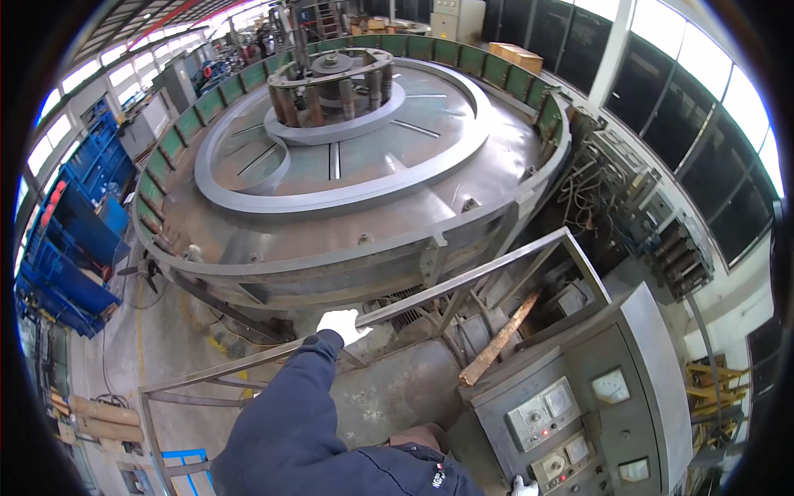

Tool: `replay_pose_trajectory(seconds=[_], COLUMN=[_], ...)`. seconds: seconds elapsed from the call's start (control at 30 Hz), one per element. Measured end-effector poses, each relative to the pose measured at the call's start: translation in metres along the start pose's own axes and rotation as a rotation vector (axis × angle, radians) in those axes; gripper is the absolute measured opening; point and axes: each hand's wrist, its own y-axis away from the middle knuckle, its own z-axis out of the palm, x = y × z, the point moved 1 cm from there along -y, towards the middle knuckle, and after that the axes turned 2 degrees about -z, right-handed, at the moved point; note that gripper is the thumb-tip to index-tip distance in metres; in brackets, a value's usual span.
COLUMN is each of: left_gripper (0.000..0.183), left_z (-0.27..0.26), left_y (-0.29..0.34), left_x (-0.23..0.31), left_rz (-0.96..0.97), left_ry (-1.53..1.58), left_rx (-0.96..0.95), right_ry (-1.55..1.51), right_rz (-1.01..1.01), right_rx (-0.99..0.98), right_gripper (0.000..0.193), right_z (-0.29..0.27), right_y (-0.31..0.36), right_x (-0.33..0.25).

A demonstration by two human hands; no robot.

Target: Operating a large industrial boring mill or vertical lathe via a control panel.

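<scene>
Head view, left hand (343,326) wrapped around metal rail (496,264), right hand (523,488) by gray box (602,416), can't tell its grip

The head camera looks forward and down. The control console (597,413) is near, lower right; the round machine (364,174) farther, upper centre.

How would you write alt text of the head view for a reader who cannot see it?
A white-gloved left hand is on a metal railing before a huge round metal platform with a raised hub. The right hand, partly cut off at the lower edge, is by a grey control console with small red lights.
</scene>
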Motion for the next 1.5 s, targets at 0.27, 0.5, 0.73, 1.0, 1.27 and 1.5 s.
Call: replay_pose_trajectory(seconds=[0.27,0.5,0.73,1.0,1.27,1.5], left_gripper=[0.071,0.070,0.070,0.064,0.055,0.055], left_z=[0.001,0.001,0.004,0.014,0.022,0.021], left_y=[0.002,0.001,-0.001,-0.001,-0.004,-0.004], left_x=[0.001,0.003,0.001,0.012,0.015,0.014], left_rz=[-0.010,-0.014,-0.002,-0.006,-0.015,-0.029], left_ry=[-0.043,-0.055,-0.072,-0.077,-0.034,-0.027], left_rx=[0.004,-0.023,0.016,0.047,0.088,0.068], right_ry=[-0.384,-0.379,-0.419,-0.181,-0.214,-0.549], right_rz=[0.131,-0.020,0.137,-0.031,0.026,0.001], right_rx=[0.089,0.161,0.082,0.178,0.170,0.031], right_gripper=[0.043,0.038,0.042,0.068,0.053,0.034], right_z=[0.001,0.015,0.022,0.013,0.012,-0.049], right_y=[0.020,0.016,0.012,0.010,0.018,0.025], right_x=[-0.034,-0.017,-0.011,-0.014,-0.018,-0.144])
